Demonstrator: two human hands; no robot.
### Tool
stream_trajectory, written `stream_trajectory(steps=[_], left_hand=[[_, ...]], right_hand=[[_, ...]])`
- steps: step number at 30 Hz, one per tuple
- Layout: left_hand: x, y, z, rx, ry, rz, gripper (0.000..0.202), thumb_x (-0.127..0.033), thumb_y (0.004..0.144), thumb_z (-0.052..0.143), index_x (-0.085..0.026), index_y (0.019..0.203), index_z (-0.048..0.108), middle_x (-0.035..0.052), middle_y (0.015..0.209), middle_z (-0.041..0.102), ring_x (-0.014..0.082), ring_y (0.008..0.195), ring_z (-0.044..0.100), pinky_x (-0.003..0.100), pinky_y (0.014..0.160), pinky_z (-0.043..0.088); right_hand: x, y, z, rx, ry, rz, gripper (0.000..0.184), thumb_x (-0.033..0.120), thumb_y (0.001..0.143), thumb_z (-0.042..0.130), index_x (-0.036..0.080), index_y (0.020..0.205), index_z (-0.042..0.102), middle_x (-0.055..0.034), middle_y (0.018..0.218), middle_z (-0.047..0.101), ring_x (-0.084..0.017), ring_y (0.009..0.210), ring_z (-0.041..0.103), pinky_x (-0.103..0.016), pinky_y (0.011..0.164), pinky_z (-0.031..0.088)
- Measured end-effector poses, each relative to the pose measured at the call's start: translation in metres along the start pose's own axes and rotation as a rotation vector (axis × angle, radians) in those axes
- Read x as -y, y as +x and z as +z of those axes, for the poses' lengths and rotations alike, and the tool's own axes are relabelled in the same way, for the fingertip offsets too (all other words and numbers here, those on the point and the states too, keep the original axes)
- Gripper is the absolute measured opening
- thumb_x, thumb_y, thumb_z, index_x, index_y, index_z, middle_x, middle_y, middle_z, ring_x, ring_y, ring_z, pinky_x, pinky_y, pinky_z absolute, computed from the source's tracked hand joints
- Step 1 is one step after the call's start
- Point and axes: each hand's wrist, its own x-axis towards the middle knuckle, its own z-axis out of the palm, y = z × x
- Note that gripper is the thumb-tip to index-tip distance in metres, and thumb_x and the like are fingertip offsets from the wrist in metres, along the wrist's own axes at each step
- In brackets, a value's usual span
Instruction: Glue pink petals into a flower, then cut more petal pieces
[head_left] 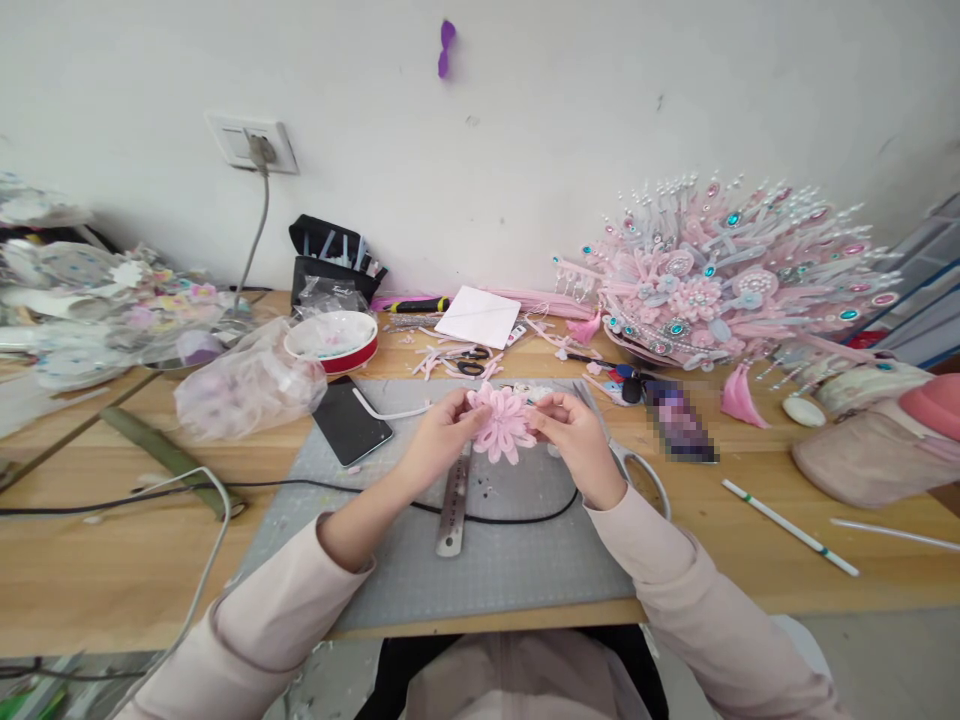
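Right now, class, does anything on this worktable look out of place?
Yes: a black cable crosses the grey cutting mat, cluttering it, and pale pink strips lie scattered untidily around the small black-handled scissors beyond.

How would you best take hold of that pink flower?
Probably with a light grip on the lower petals of the pink flower, coming from the wearer's side. The left hand and right hand hold its left and right sides, while those soft-looking petals fan out uncovered.
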Motion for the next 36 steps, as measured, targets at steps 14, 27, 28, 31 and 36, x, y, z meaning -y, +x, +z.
stream_trajectory(steps=[14, 27, 28, 31, 36], left_hand=[[0.0026, -0.0001, 0.0011, -0.054, 0.104, 0.033, 0.022, -0.038, 0.076, 0.049, -0.017, 0.072, 0.045, -0.0052, 0.062, 0.04, 0.009, 0.057, 0.036, 0.022, 0.053, 0.03], [0.0019, -0.0005, 0.0015, -0.061, 0.092, 0.024, 0.023, -0.038, 0.076, 0.05, -0.017, 0.069, 0.044, -0.0051, 0.061, 0.041, 0.0084, 0.056, 0.037, 0.021, 0.053, 0.03], [0.0021, -0.0005, 0.0018, -0.061, 0.093, 0.023, 0.023, -0.038, 0.076, 0.049, -0.017, 0.069, 0.044, -0.0052, 0.061, 0.041, 0.0083, 0.056, 0.036, 0.021, 0.053, 0.03], [0.0032, -0.0004, 0.0023, -0.057, 0.083, 0.016, 0.023, -0.038, 0.076, 0.049, -0.017, 0.07, 0.044, -0.0054, 0.061, 0.04, 0.0083, 0.055, 0.036, 0.021, 0.052, 0.029], [0.0043, -0.0006, 0.0027, -0.052, 0.077, 0.004, 0.022, -0.038, 0.076, 0.049, -0.017, 0.071, 0.045, -0.0052, 0.062, 0.04, 0.0086, 0.056, 0.036, 0.021, 0.053, 0.029]], right_hand=[[-0.0059, 0.0013, -0.003, 0.026, -0.223, -0.115, 0.025, 0.041, 0.068, 0.062, 0.016, 0.069, 0.064, -0.0026, 0.064, 0.064, -0.015, 0.059, 0.058, -0.028, 0.058, 0.047], [-0.0038, 0.0004, -0.002, 0.049, -0.236, -0.083, 0.024, 0.042, 0.066, 0.063, 0.017, 0.066, 0.064, -0.0021, 0.063, 0.064, -0.015, 0.059, 0.057, -0.027, 0.057, 0.047], [-0.0032, 0.0003, -0.0015, 0.053, -0.221, -0.082, 0.024, 0.041, 0.066, 0.064, 0.017, 0.066, 0.064, -0.0018, 0.063, 0.064, -0.015, 0.059, 0.057, -0.027, 0.057, 0.047], [-0.0022, 0.0001, -0.0006, 0.061, -0.185, -0.078, 0.022, 0.04, 0.065, 0.064, 0.018, 0.066, 0.063, -0.0009, 0.061, 0.063, -0.014, 0.058, 0.056, -0.027, 0.057, 0.046], [-0.0027, 0.001, -0.0016, 0.074, -0.212, -0.086, 0.02, 0.038, 0.066, 0.063, 0.018, 0.065, 0.062, 0.0002, 0.059, 0.062, -0.014, 0.057, 0.056, -0.027, 0.056, 0.045]])
